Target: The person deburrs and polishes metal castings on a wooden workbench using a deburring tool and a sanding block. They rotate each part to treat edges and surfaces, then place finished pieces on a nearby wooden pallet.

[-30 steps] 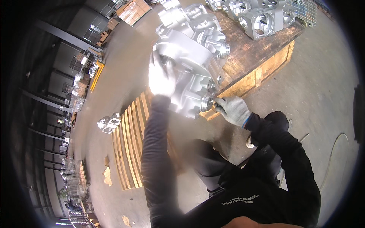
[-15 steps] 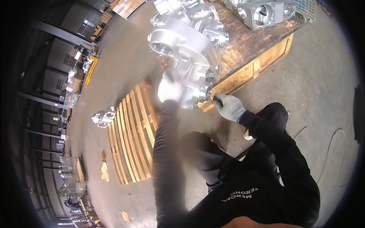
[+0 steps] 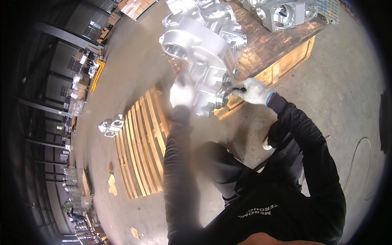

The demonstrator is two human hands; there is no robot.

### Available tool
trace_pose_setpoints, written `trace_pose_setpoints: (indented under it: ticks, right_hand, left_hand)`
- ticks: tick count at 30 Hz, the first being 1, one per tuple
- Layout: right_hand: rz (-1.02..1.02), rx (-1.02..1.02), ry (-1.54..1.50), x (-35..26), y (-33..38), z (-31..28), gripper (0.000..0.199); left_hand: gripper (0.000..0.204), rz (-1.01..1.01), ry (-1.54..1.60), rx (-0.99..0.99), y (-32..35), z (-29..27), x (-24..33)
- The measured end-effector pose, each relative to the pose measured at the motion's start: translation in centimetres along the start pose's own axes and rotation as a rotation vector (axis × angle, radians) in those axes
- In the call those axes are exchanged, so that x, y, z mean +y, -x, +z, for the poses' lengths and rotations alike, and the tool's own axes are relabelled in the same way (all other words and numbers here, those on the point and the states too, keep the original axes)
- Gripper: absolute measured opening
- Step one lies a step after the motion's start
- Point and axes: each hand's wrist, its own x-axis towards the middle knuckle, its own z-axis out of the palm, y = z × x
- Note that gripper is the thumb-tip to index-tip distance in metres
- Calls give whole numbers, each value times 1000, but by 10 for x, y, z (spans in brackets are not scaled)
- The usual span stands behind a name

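A: What is the left hand point(image 3: 181, 93) doing?

B: It wears a white work glove and lies flat against the near side of the large silver cast-metal housing point(image 3: 204, 61), which rests on the edge of the dark wooden pallet point(image 3: 269, 45). The glove is blurred, so I cannot tell whether its fingers curl round the metal or only press on it.

A: And the right hand point(image 3: 254, 90)?

B: Also in a white glove, with a blue cuff. Its fingers are pinched closed on a small dark tool point(image 3: 239, 88), whose tip points at the round bore at the housing's lower end, just beyond the fingertips.

A: So where does the housing sit relative to the two hands?

B: Between them. Its lower end lies beside the left palm and in front of the right fingertips; the rest stretches away from both hands, up to a wide round opening at the far end.

A: What else lies around?

B: Past the housing, further from the fingers, more silver machined castings point(image 3: 281, 14) stand on the same pallet. To the left of the left hand, on the concrete floor point(image 3: 351, 81), lies a pale slatted wooden pallet point(image 3: 141, 147), and a small silver casting point(image 3: 111, 125) sits at its far edge, well apart from both hands.
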Motion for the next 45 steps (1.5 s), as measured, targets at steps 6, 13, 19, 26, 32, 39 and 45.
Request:
trace_pose_setpoints:
  ticks: [6, 13, 19, 26, 32, 39, 45]
  right_hand:
    - [-12, 336, -276, 8, 44, 104, 27]
    - [58, 346, -366, 22, 67, 92, 35]
    - [86, 427, 242, 63, 65, 41, 28]
    - [-280, 489, 595, 78, 17, 6, 18]
    - [42, 423, 379, 80, 9, 34, 33]
    - [180, 525, 53, 30, 18, 75, 29]
    - [191, 157, 252, 49, -18, -10, 33]
  left_hand:
    - [67, -89, -23, -29, -12, 2, 3]
    - [54, 68, 131, 33, -11, 5, -10]
    - [49, 134, 348, -198, -46, 12, -35]
    - [45, 183, 372, -195, -60, 19, -39]
    - [44, 227, 433, -175, -56, 22, -43]
    - [48, 229, 250, -117, -55, 19, -34]
    - [47, 232, 240, -166, -52, 16, -32]
